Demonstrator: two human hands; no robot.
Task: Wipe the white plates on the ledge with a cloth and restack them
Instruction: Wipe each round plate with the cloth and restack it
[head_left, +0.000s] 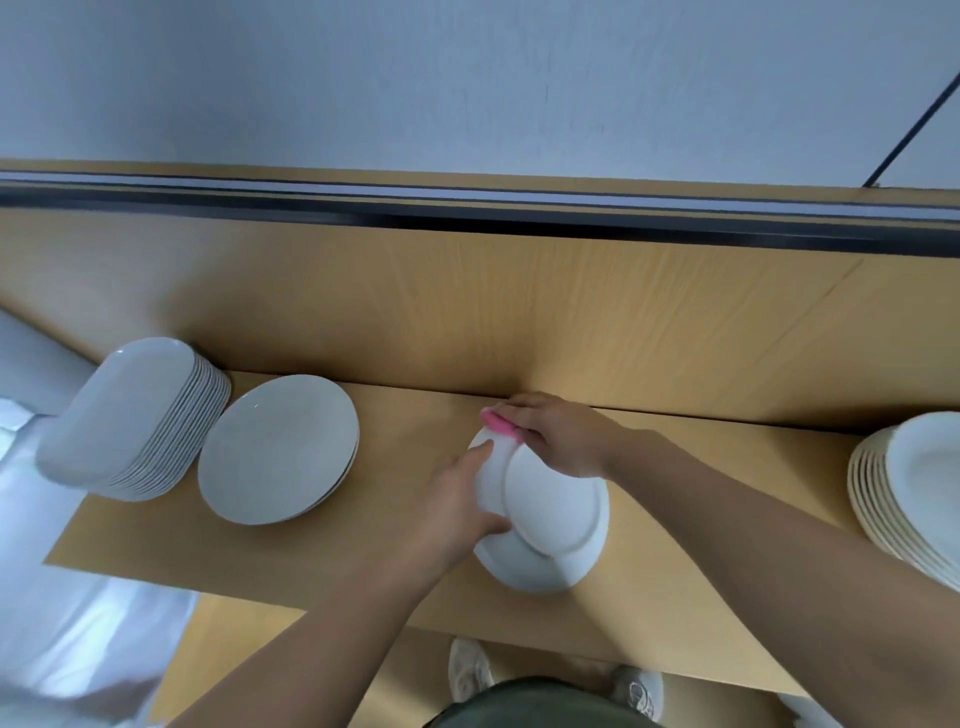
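My left hand grips the left rim of a round white plate, held tilted above the wooden ledge with its underside facing me. My right hand holds a pink cloth against the plate's far top edge. On the ledge to the left lies a low stack of round white plates. Further left stands a tall stack of oblong white plates. Another stack of white plates sits at the right edge of view.
A wooden back panel rises behind the ledge, with a dark rail along its top and a pale wall above. White fabric lies at the lower left. My shoes show below the ledge front.
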